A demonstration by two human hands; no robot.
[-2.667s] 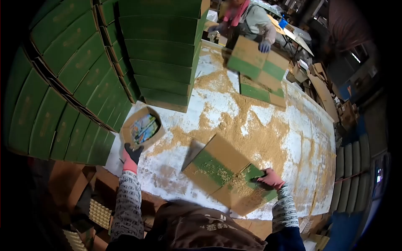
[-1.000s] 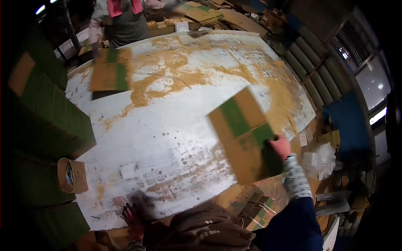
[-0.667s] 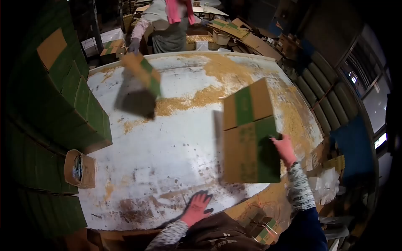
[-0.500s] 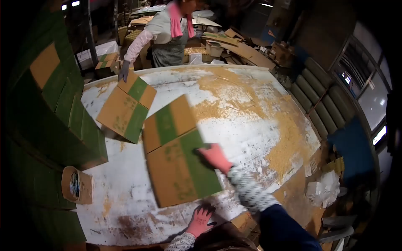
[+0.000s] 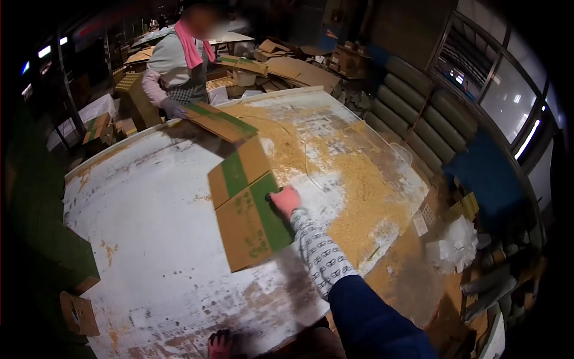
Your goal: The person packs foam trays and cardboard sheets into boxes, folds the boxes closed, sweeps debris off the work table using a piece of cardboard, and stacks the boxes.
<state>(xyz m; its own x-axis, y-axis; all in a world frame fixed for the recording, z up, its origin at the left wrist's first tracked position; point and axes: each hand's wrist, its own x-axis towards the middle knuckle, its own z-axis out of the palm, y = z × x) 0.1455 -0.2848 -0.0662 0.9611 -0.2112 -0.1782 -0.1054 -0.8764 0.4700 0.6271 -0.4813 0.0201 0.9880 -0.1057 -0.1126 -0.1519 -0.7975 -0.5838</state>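
Note:
Near the middle of the view, my right hand (image 5: 286,202) in a pink and dark glove grips the right edge of a flat brown and green cardboard piece (image 5: 242,209), tilted above the white table (image 5: 149,221). At the bottom edge, my left hand (image 5: 220,345) lies on the tabletop with its fingers apart and nothing under them that I can make out. Across the table, a co-worker's gloved hand (image 5: 172,109) holds another brown and green cardboard piece (image 5: 221,122), whose near end is close to mine. Yellowish crumbs (image 5: 365,203) lie scattered to the right.
Green boxes (image 5: 69,257) line the left side, with a small open carton (image 5: 79,314) at the table's left edge. The co-worker (image 5: 179,66) stands at the far edge, flattened cardboard (image 5: 302,72) behind. A white plastic bag (image 5: 457,245) sits beyond the right edge.
My right hand has swung its cardboard leftward and farther over the table. The co-worker's cardboard has moved beside the far edge of mine. The view has turned to the right.

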